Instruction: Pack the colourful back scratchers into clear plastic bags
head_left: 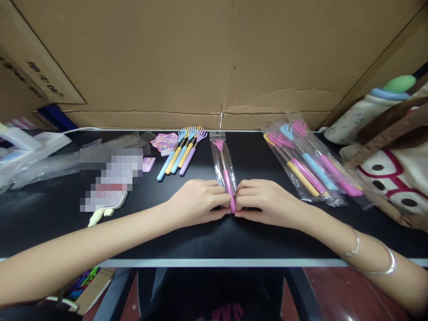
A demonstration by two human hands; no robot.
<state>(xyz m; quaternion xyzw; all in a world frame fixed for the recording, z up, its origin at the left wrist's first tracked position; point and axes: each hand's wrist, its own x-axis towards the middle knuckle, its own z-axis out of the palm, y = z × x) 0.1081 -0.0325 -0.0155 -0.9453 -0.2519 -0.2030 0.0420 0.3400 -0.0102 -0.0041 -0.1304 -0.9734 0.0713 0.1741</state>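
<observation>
A pink back scratcher (226, 176) with a hand-shaped head lies inside a narrow clear plastic bag (215, 158) at the middle of the black table. My left hand (202, 203) pinches the bag's near end from the left, fingers closed beside the pink handle. From the right, my right hand (257, 200) grips the same end, its fingertips close to the left ones. Left of the bag, several unbagged back scratchers (182, 151) with blue, yellow and purple handles lie side by side. Several bagged back scratchers (306, 162) lie in a pile to the right.
Small printed cards (165, 141) lie behind the loose scratchers. A phone (115, 178), partly blurred out, and clear plastic bags (67, 158) are at the left. A white bottle (359, 116) and a bag with cartoon eyes (397, 174) stand right. A cardboard wall (187, 58) closes off the back.
</observation>
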